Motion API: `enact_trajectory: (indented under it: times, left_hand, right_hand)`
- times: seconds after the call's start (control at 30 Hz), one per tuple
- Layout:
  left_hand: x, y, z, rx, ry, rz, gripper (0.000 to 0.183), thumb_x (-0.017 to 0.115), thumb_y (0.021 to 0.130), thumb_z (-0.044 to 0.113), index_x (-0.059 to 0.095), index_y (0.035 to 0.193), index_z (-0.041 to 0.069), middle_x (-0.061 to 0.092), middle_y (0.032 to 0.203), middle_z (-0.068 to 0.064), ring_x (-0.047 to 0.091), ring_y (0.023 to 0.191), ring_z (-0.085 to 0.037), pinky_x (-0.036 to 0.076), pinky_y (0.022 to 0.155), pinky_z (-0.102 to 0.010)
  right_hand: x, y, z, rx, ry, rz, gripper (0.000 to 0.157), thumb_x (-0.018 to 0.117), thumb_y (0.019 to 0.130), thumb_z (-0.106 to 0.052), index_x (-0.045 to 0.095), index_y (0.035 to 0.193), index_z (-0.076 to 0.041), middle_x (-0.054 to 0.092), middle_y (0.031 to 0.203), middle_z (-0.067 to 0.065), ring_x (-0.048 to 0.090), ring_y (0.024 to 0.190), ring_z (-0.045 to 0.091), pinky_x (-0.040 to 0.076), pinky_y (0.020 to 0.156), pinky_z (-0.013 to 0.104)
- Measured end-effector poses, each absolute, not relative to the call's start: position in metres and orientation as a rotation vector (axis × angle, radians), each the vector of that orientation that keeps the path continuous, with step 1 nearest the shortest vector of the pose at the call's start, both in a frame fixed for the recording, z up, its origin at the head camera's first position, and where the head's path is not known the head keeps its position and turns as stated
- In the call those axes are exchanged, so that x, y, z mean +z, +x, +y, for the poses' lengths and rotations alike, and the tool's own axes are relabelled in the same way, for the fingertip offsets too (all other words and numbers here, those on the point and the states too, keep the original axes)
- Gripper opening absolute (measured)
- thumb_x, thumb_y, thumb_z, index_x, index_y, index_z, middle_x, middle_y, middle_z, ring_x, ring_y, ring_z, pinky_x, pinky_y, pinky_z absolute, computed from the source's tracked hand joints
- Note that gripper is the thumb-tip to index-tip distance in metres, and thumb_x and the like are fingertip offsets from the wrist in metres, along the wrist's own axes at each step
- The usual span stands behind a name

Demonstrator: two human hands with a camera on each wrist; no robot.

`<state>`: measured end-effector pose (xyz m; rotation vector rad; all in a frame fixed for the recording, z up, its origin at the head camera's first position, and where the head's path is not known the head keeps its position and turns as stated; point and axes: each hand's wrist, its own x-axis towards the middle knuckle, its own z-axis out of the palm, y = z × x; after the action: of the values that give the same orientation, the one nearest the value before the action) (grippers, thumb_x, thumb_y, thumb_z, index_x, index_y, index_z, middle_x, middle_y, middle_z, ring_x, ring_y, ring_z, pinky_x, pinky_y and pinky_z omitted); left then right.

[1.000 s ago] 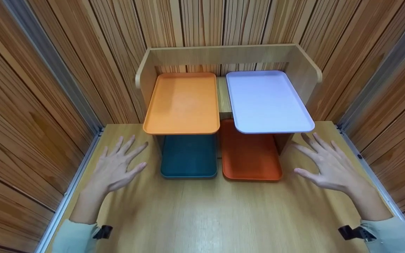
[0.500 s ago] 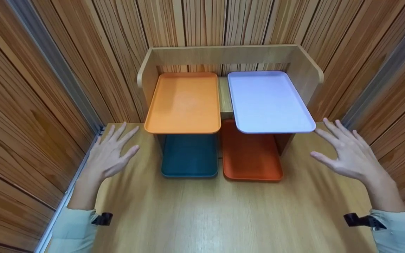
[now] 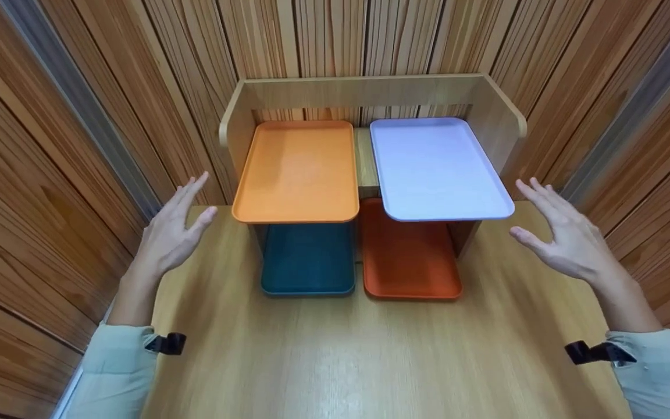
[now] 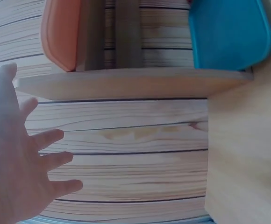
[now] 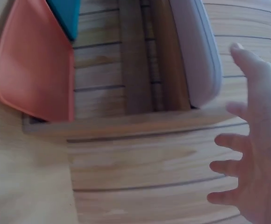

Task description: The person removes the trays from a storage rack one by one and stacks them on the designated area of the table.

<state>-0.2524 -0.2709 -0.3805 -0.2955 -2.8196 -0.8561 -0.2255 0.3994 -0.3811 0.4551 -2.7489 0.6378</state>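
Note:
My left hand (image 3: 172,233) hovers left of the shelf with its fingers straight and nothing in it. To the right of the shelf, my right hand (image 3: 567,235) is held up the same way, thumb apart from the fingers. Nearest the left hand is an orange tray (image 3: 300,171) on the upper shelf board. A pale lavender tray (image 3: 442,169) lies beside it, nearest the right hand. Below, a dark teal tray (image 3: 309,259) and a red-orange tray (image 3: 410,256) lie side by side, their rear parts hidden under the upper trays. Both wrist views show spread fingers apart from the shelf.
The wooden shelf (image 3: 364,90) stands against the plank back wall (image 3: 329,35), with raised side panels. Its upper trays jut out past the board's front edge. Plank walls close in the wooden table (image 3: 335,361) on the left and right.
Both hands have risen and moved forward beside the shelf, the right one also outward. Their fingers are closer together than before. The trays have stayed in place; the head view shifted slightly.

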Motion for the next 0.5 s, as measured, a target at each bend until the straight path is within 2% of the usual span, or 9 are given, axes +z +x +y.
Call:
enact_trajectory:
  times: [0.17,0.4,0.43,0.47,0.5]
  left_hand:
    - [-0.371,-0.262,-0.269,-1.071,-0.288,-2.706,0.08,0.055,0.115,0.052,0.013,0.182,0.039,0.02,0.19,-0.014,0.023,0.172,-0.056,0.02,0.13,-0.087]
    - [-0.361,-0.279,-0.261,-1.231,-0.336,-2.545,0.086,0.066,0.112,0.04,0.017,0.182,0.034,0.027,0.188,-0.017,0.033,0.171,-0.05,0.027,0.136,-0.075]
    - [-0.359,-0.281,-0.26,-1.241,-0.343,-2.532,0.087,0.067,0.112,0.039,0.017,0.182,0.033,0.027,0.187,-0.018,0.034,0.17,-0.05,0.027,0.136,-0.074]
    - [-0.357,-0.283,-0.259,-1.251,-0.35,-2.52,0.088,0.068,0.111,0.038,0.017,0.182,0.033,0.027,0.187,-0.018,0.035,0.17,-0.05,0.028,0.136,-0.074]
    - [-0.356,-0.286,-0.258,-1.259,-0.354,-2.506,0.088,0.069,0.111,0.037,0.017,0.182,0.033,0.026,0.188,-0.018,0.035,0.17,-0.05,0.028,0.136,-0.073]
  right_hand:
    - [-0.387,-0.229,0.387,0.997,0.406,-2.654,0.085,0.071,0.108,-0.029,0.027,0.181,-0.031,0.025,0.189,0.017,0.024,0.17,0.059,0.02,0.122,0.095]
    - [-0.385,-0.233,0.377,1.297,0.301,-2.617,0.092,0.066,0.112,-0.025,0.008,0.184,-0.027,0.02,0.187,0.028,0.028,0.164,0.067,0.033,0.115,0.093]
    - [-0.384,-0.234,0.375,1.328,0.287,-2.618,0.092,0.065,0.113,-0.025,0.007,0.184,-0.026,0.019,0.186,0.03,0.028,0.164,0.067,0.034,0.117,0.092]
    - [-0.384,-0.235,0.374,1.364,0.266,-2.616,0.091,0.063,0.114,-0.025,0.005,0.184,-0.026,0.019,0.186,0.03,0.029,0.165,0.066,0.039,0.121,0.084]
    - [-0.383,-0.235,0.372,1.408,0.239,-2.604,0.09,0.061,0.115,-0.026,0.004,0.184,-0.025,0.019,0.186,0.03,0.03,0.165,0.064,0.047,0.124,0.072]
